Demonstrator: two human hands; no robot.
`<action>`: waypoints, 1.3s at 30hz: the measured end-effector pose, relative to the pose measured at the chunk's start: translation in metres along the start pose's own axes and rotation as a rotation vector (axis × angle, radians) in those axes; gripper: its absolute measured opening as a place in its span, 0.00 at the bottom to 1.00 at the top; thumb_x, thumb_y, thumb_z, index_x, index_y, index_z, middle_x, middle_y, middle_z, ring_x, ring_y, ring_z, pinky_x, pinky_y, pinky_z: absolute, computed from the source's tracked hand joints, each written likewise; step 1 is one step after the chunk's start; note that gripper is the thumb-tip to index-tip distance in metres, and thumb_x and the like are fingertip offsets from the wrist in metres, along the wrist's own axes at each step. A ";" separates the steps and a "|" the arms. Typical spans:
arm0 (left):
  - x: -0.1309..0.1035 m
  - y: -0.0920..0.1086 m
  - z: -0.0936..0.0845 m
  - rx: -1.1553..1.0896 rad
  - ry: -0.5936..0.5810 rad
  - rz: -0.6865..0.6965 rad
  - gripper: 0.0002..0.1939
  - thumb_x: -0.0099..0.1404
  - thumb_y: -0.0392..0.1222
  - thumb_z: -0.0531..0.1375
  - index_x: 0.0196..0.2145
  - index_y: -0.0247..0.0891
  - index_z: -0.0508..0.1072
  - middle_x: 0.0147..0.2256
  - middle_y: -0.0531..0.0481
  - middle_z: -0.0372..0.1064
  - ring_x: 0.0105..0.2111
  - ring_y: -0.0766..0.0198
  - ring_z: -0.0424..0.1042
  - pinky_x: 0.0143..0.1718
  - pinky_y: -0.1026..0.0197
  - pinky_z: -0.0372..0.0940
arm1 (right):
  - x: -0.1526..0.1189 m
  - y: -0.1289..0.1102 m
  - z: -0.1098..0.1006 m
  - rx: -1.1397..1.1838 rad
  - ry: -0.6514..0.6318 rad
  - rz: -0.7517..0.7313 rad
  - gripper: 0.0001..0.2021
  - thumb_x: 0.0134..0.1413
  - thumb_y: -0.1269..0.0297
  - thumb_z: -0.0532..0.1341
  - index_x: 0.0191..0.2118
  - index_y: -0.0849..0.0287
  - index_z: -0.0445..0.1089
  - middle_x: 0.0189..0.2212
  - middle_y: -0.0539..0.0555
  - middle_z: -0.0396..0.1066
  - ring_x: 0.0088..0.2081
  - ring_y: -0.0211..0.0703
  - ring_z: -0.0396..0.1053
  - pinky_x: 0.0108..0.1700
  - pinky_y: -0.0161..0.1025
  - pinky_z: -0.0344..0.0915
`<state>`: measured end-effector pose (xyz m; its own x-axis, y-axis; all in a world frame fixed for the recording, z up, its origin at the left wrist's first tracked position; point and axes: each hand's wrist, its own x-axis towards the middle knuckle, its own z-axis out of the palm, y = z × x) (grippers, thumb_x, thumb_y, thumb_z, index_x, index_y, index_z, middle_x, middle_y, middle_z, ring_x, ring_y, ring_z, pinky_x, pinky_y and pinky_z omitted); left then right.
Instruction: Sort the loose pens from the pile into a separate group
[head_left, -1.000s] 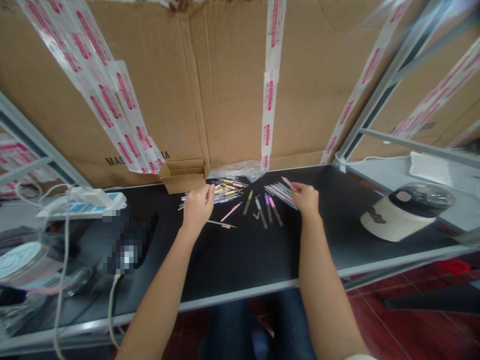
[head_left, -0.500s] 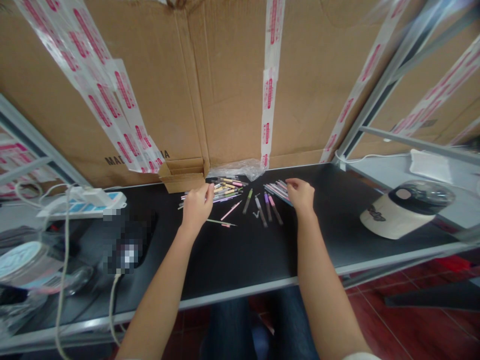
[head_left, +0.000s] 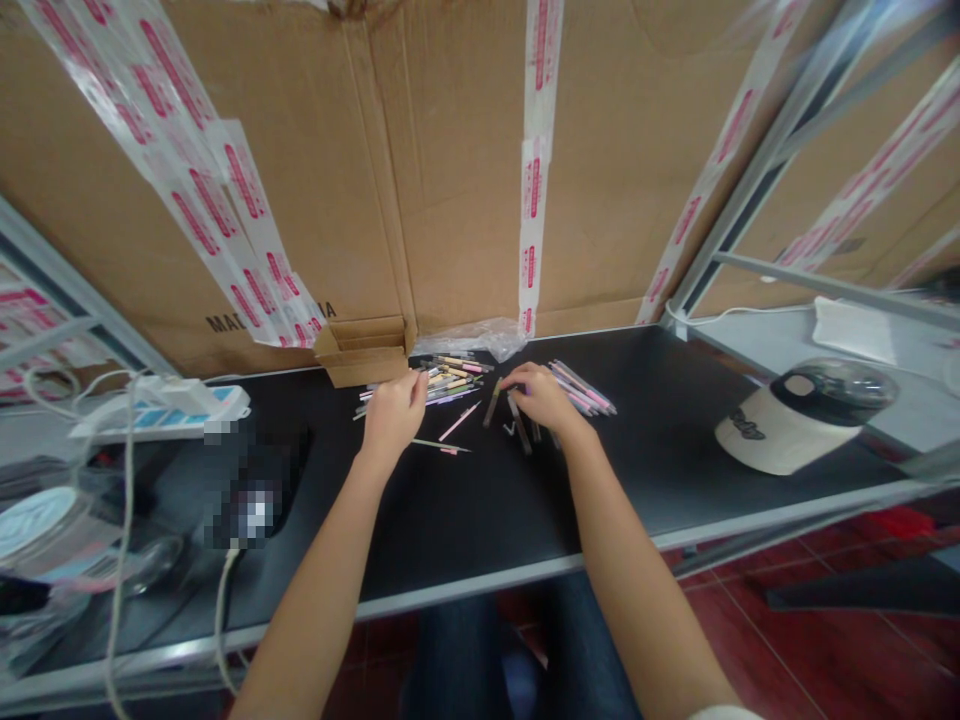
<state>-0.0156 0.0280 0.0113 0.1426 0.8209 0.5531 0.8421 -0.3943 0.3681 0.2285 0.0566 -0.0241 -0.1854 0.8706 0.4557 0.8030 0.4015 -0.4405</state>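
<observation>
Head view: black worktop (head_left: 480, 530) nearest you. Your left hand (head_left: 391, 415), fingers bunched, beside the pen heap (head_left: 455, 379); your right hand (head_left: 546, 400), fingers curled over loose pens (head_left: 518, 422). Cannot tell whether either pinches anything. Small carton (head_left: 367, 368) behind.

Beyond the left hand (head_left: 394, 412) and the right hand (head_left: 547, 400) rises a wall of brown cardboard (head_left: 465, 200), crossed by strips of whitish tape (head_left: 533, 190) with pink-red print. Beneath both lies a black tabletop (head_left: 465, 520) with a pale metal edge, a grey metal frame slanting up well left of the left hand and another frame (head_left: 799, 120) well right of the right hand. Nearer than the right hand and off to its right, dark red floor tiles (head_left: 750, 640) show below the edge.
</observation>
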 end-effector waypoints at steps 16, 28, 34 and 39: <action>0.000 0.005 -0.001 0.035 -0.056 -0.016 0.17 0.68 0.43 0.47 0.28 0.38 0.72 0.27 0.46 0.73 0.29 0.61 0.72 0.32 0.63 0.59 | -0.025 0.014 -0.016 -0.115 -0.044 0.446 0.03 0.40 0.71 0.62 0.26 0.58 0.69 0.20 0.51 0.69 0.24 0.42 0.66 0.27 0.37 0.58; -0.007 0.010 0.023 -0.077 -0.064 0.353 0.15 0.66 0.36 0.51 0.49 0.37 0.67 0.47 0.44 0.69 0.49 0.58 0.67 0.52 0.54 0.61 | -0.016 -0.018 -0.024 0.777 0.082 0.498 0.10 0.38 0.64 0.64 0.30 0.58 0.65 0.19 0.46 0.66 0.21 0.35 0.64 0.25 0.33 0.58; -0.016 0.022 0.034 -0.091 -0.171 0.588 0.22 0.67 0.36 0.50 0.58 0.38 0.59 0.52 0.42 0.65 0.53 0.58 0.63 0.54 0.52 0.60 | -0.018 -0.047 -0.015 1.201 -0.355 0.347 0.14 0.36 0.64 0.69 0.29 0.61 0.66 0.22 0.49 0.71 0.22 0.33 0.66 0.26 0.30 0.61; -0.013 0.016 0.030 -0.080 -0.104 0.475 0.18 0.67 0.33 0.49 0.54 0.35 0.64 0.43 0.42 0.72 0.45 0.57 0.70 0.49 0.53 0.63 | -0.014 -0.040 -0.012 1.118 -0.233 0.290 0.09 0.44 0.61 0.64 0.32 0.60 0.69 0.28 0.53 0.73 0.29 0.38 0.70 0.31 0.35 0.64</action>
<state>0.0122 0.0236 -0.0124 0.5560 0.5778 0.5975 0.6295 -0.7622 0.1513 0.2053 0.0248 -0.0037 -0.2699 0.9546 0.1260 -0.0898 0.1053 -0.9904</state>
